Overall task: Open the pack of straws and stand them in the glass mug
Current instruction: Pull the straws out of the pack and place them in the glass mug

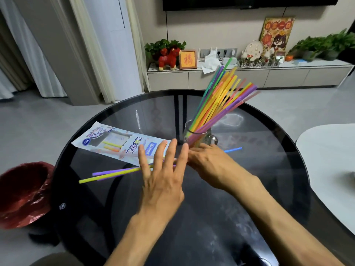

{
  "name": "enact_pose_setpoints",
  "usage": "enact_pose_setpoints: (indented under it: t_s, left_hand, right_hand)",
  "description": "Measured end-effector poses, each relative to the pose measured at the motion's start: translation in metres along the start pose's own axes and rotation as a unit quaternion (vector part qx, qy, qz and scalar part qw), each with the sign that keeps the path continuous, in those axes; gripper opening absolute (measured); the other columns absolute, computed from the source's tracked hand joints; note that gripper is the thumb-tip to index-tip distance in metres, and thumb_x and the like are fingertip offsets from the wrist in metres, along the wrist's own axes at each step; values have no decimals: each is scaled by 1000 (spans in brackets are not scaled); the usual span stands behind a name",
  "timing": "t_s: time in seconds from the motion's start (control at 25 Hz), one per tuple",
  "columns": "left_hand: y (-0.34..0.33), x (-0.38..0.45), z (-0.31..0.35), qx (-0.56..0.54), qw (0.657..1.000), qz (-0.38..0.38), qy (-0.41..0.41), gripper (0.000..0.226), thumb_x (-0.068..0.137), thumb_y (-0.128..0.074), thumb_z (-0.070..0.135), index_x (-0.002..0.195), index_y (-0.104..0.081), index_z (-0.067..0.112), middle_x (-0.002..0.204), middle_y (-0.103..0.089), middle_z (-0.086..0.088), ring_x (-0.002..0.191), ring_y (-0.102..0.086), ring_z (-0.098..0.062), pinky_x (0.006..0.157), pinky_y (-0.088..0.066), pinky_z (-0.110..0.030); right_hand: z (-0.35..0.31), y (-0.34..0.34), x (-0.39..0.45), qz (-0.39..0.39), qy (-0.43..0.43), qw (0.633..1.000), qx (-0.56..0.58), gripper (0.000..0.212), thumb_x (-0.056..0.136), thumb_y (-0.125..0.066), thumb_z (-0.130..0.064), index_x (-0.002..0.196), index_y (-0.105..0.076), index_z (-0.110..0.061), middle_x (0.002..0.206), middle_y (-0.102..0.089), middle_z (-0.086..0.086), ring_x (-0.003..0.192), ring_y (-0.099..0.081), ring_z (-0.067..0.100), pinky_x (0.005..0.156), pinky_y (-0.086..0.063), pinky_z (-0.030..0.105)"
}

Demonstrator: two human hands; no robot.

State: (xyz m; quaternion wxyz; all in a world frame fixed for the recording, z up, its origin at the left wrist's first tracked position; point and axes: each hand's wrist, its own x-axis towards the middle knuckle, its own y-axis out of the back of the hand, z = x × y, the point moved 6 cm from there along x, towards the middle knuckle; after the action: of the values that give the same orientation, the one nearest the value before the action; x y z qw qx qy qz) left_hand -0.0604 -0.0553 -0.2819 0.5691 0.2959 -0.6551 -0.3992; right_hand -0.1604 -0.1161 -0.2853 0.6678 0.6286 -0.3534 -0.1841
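Observation:
A glass mug (206, 138) stands at the middle of the round glass table (269, 179), with many coloured straws (222, 93) fanned up and to the right out of it. The opened straw pack (115, 141) lies flat to the mug's left. A purple and a yellow loose straw (115, 172) lie across the table in front of the pack. My left hand (163, 173) hovers over them with fingers straight and spread. My right hand (209, 160), just in front of the mug, curls round their right ends. A blue straw (233, 149) sticks out behind it.
A red-lined waste bin (23, 194) stands on the floor left of the table. A white table (330, 160) edge comes in at the right. A low cabinet (249, 77) with ornaments and plants runs along the far wall.

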Motion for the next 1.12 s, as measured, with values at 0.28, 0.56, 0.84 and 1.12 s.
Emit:
enact_pose_setpoints:
  t_s: [0.28,0.56,0.84,1.12]
  left_hand:
    - [-1,6,-32,-135,985,-100,49,10,92,-53,12,94,-50,21,77,-59,3,76,-59,-28,60,-35,-32]
    - [44,14,-26,-586,807,19,66,20,95,-45,18,103,-62,27,83,-67,6,81,-67,-13,74,-57,-27]
    - [-3,12,-21,-617,782,-70,62,30,93,-46,8,117,-61,17,110,-69,-5,105,-65,-10,93,-51,-25]
    - [-26,9,-20,-633,757,-128,101,22,95,-52,16,108,-64,28,99,-72,-4,94,-68,-15,89,-55,-32]
  right_hand:
    - [5,61,-16,234,-36,970,-59,31,84,-55,-16,113,-66,-20,119,-64,4,116,-54,31,102,-37,40]
    - [-3,73,-35,434,-150,798,390,32,84,-61,-2,114,-53,-13,112,-61,5,103,-61,22,89,-51,45]
    - [-38,43,-10,181,-63,764,616,47,89,-64,-10,133,-50,-16,121,-67,6,102,-65,23,83,-53,34]
    - [-31,39,-10,141,-69,774,614,47,92,-60,-13,137,-47,-23,122,-70,-2,100,-66,10,71,-49,13]
